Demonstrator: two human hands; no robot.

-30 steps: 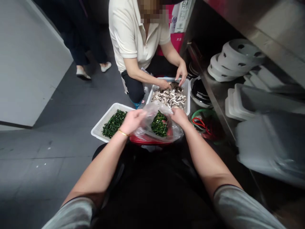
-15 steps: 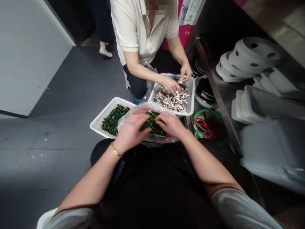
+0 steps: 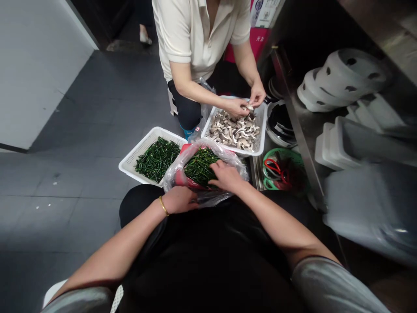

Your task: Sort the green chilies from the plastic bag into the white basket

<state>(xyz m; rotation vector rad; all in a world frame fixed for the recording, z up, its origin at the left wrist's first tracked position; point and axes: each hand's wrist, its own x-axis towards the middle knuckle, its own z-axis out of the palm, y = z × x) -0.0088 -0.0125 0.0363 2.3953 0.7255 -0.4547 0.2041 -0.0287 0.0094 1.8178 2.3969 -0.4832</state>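
Note:
A clear plastic bag (image 3: 239, 165) full of thin green chilies (image 3: 200, 167) lies open in front of my knees, with something red showing under the chilies. My left hand (image 3: 180, 200), a gold bracelet at its wrist, is closed at the bag's near edge, its fingertips partly hidden. Over the right side of the chilies reaches my right hand (image 3: 226, 176), fingers apart and touching them. To the left, a white perforated basket (image 3: 132, 164) contains more green chilies (image 3: 158, 158).
Opposite me, a person's hands (image 3: 247, 104) handle a mushroom piece over a white basket (image 3: 263, 139) of sliced mushrooms (image 3: 234, 130). A green basket (image 3: 267, 184) with red-handled scissors (image 3: 273, 165) stands at right, beside a metal shelf (image 3: 302, 139) with stacked grey containers (image 3: 335, 143).
My left hand has drawn back from above the chilies to the bag's near edge. My right hand has lowered onto the chilies. The other person's hands have come together around a mushroom piece.

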